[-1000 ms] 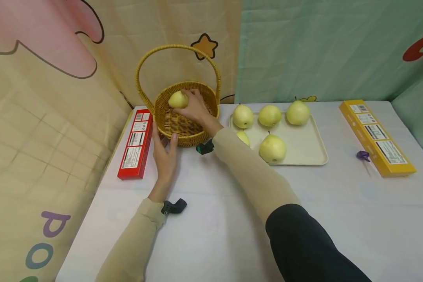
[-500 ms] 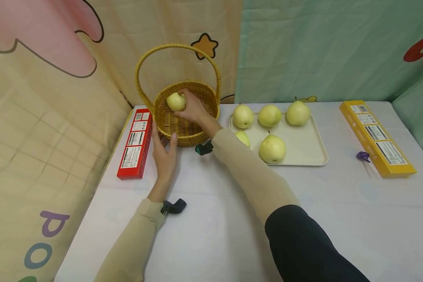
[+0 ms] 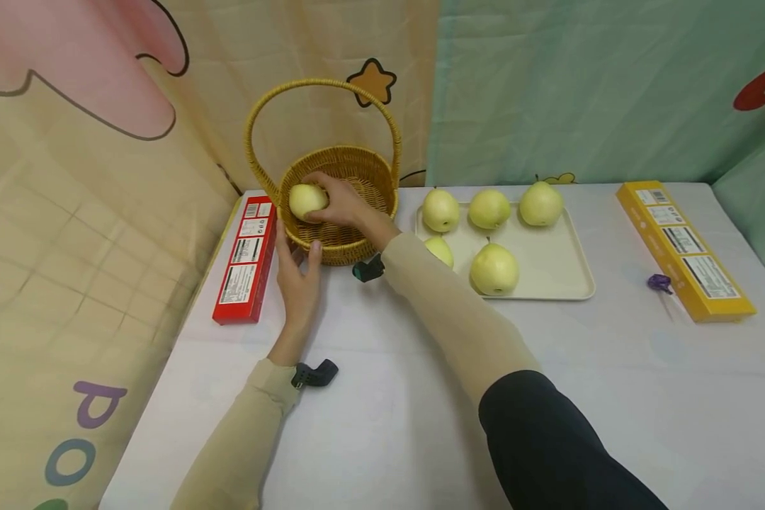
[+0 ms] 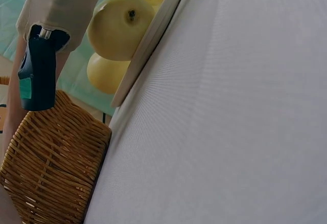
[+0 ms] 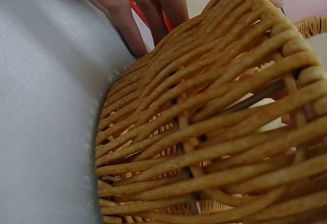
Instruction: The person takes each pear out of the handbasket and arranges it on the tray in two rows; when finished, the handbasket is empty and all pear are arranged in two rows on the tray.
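Observation:
A pale green-yellow pear (image 3: 306, 202) is low inside the left part of the wicker basket (image 3: 347, 253). My right hand (image 3: 346, 203) reaches over the basket's rim and grips this pear, thumb below and fingers over it. At the basket's front left, my left hand (image 3: 299, 285) rests against the outer wall. The right wrist view shows its fairly straight fingers (image 5: 153, 6) beside the woven side (image 5: 179, 127) and one digit on the rim. Several more pears (image 3: 494, 269) sit on a cream tray (image 3: 554, 273) to the right, one partly covered by my right sleeve.
The basket's tall hoop handle (image 3: 321, 83) arches up behind my right hand. A red box (image 3: 245, 262) lies close on the basket's left. Far right are a yellow box (image 3: 685, 251) and a purple-wrapped lollipop (image 3: 659, 283). Printed curtains (image 3: 580, 92) hang behind the table.
My right hand has moved the pear left, toward me and lower in the basket, still gripping it. My left hand keeps its place at the basket's side.

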Demonstrator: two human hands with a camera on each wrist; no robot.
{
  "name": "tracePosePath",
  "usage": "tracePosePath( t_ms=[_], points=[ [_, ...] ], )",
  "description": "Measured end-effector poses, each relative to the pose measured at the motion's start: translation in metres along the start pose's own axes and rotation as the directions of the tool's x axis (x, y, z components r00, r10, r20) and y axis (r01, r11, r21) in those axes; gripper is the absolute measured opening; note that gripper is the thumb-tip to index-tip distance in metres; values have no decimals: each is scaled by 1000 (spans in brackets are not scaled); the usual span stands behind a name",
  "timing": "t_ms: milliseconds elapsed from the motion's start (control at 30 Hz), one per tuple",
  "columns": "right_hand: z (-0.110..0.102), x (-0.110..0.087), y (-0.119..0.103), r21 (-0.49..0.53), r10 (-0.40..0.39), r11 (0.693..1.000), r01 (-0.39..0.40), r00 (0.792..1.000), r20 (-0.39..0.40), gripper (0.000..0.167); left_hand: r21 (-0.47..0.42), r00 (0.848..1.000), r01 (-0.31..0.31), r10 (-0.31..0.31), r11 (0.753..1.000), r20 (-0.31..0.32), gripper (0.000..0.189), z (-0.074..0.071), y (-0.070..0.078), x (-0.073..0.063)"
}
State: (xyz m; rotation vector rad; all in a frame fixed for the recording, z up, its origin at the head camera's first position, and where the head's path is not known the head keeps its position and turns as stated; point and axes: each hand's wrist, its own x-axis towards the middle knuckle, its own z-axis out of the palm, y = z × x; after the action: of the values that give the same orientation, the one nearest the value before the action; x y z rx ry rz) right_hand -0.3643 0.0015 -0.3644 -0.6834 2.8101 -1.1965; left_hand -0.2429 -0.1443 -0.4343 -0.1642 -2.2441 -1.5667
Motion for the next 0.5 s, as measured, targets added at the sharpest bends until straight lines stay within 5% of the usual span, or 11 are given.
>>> tracePosePath(
  t_ms=[500],
  points=[
    [-6, -9, -5, 0, 27, 1000, -27, 997, 73, 67, 8, 1000, 10, -10, 1000, -2, 80, 1, 0, 0]
  ],
)
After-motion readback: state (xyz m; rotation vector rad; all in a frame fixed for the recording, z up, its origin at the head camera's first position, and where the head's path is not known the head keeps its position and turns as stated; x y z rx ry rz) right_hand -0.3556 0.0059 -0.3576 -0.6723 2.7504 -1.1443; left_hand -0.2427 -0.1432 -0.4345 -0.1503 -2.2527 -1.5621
